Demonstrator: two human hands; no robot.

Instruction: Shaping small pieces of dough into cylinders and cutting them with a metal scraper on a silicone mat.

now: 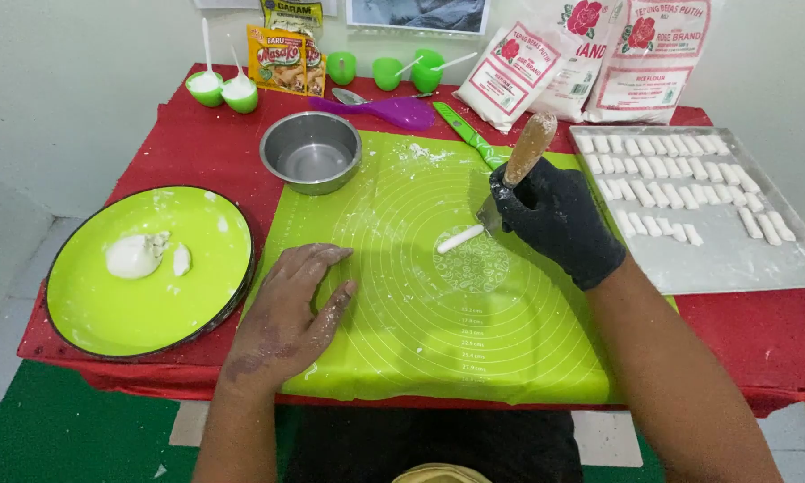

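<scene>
My right hand (559, 219), in a black glove, grips a wooden-handled scraper (526, 154) whose metal blade touches the end of a small white dough stick (460, 239) on the green silicone mat (438, 304). Bare and dusted with flour, my left hand (290, 309) lies flat on the mat's left edge, fingers apart, holding nothing. A grey metal tray (733, 259) to the right carries several rows of cut dough sticks (670, 174). At the left, a round green plate (143, 286) holds a lump of white dough (134, 255).
A steel bowl (311, 152) stands behind the mat. Farther back are a purple spoon (384, 110), a green knife (465, 132), small green cups (223, 89), seasoning packets (286, 58) and flour bags (590, 58). A red cloth (760, 340) covers the table.
</scene>
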